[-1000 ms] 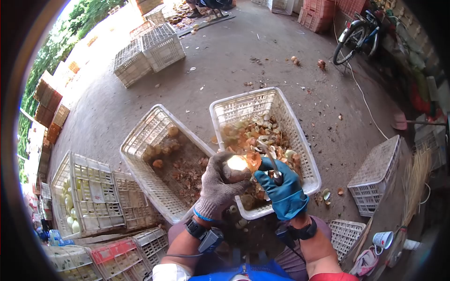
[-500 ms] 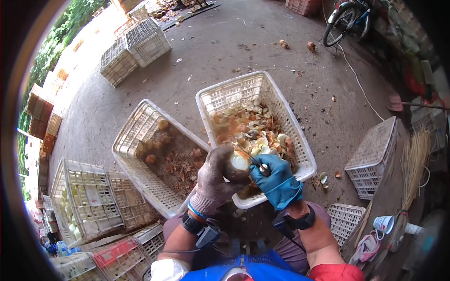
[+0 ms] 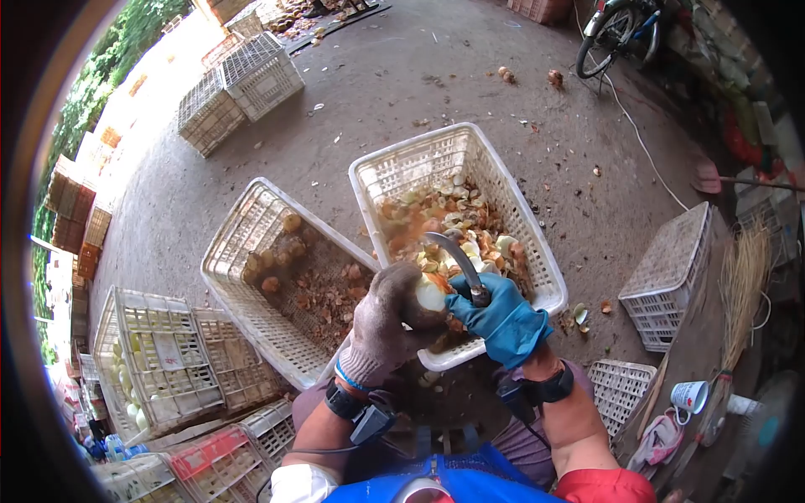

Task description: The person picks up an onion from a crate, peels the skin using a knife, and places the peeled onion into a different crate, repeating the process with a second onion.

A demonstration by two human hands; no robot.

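Note:
My left hand point(image 3: 386, 318), in a soiled knitted glove, is wrapped round a partly peeled onion point(image 3: 431, 295) with pale flesh showing on its right side. My right hand point(image 3: 498, 317), in a blue rubber glove, grips a curved knife point(image 3: 461, 258) by its handle. The blade arcs up and to the left, over the peels. Thumb and fingers of the blue glove are right beside the onion. Below both hands stands a white plastic crate point(image 3: 521, 210) holding onion skins and trimmings.
Left of it, another white crate point(image 3: 239, 230) holds several unpeeled onions and loose skins. Crates with pale onions point(image 3: 159, 360) stand at lower left. An upturned crate point(image 3: 667, 251), a straw broom point(image 3: 742, 302) and a white cup point(image 3: 689, 396) are at right. A bicycle point(image 3: 616, 38) stands at the back.
The knife has come away from the onion, and its blade now points up and left. My right hand has turned and shifted slightly right; my left hand keeps the onion in nearly the same place.

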